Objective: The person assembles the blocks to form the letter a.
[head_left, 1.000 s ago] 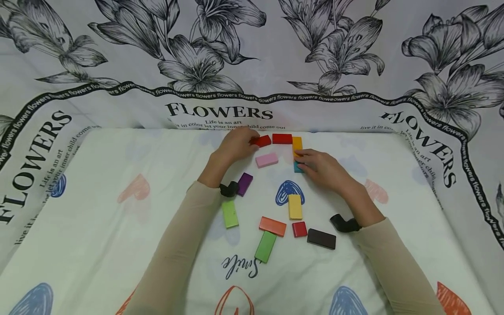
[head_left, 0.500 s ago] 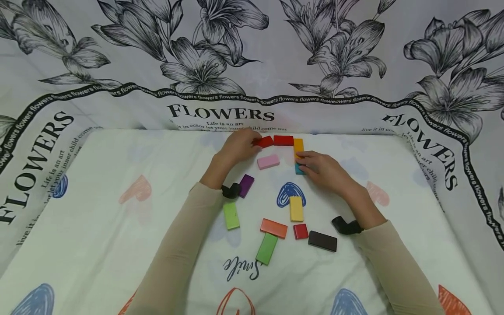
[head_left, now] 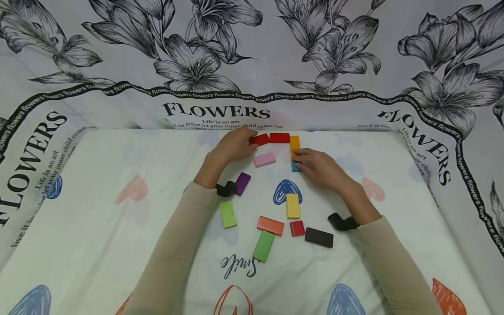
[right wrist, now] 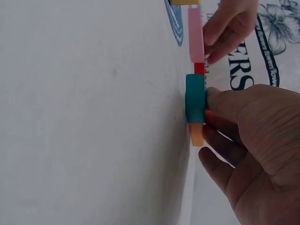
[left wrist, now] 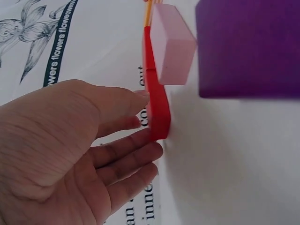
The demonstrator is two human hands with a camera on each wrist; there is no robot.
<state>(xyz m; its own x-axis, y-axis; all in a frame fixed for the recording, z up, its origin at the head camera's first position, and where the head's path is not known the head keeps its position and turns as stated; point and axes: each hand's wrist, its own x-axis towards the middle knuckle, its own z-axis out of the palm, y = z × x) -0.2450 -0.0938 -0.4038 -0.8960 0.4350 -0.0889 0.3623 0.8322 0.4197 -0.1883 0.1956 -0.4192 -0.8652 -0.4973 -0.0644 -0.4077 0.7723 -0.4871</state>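
Note:
In the head view my left hand [head_left: 235, 144] holds the left end of a small red block [head_left: 260, 139], thumb and fingers around its end. The left wrist view shows the thumb against this red block [left wrist: 158, 104] and the fingertips at its near end. A longer red block [head_left: 280, 138] continues the row to the right and meets an upright orange block [head_left: 295, 141]. Below the orange one is a teal block [head_left: 296, 166]. My right hand [head_left: 324, 169] pinches the teal block [right wrist: 195, 98], with its index finger reaching over the orange one.
A pink block [head_left: 265, 159] and a purple block [head_left: 242, 183] lie near my left hand. Lower down are lime [head_left: 228, 215], orange-red [head_left: 270, 225], green [head_left: 263, 246], yellow [head_left: 292, 206], red [head_left: 297, 228] and black [head_left: 319, 237] blocks. Patterned cloth [head_left: 149, 245] covers the surface.

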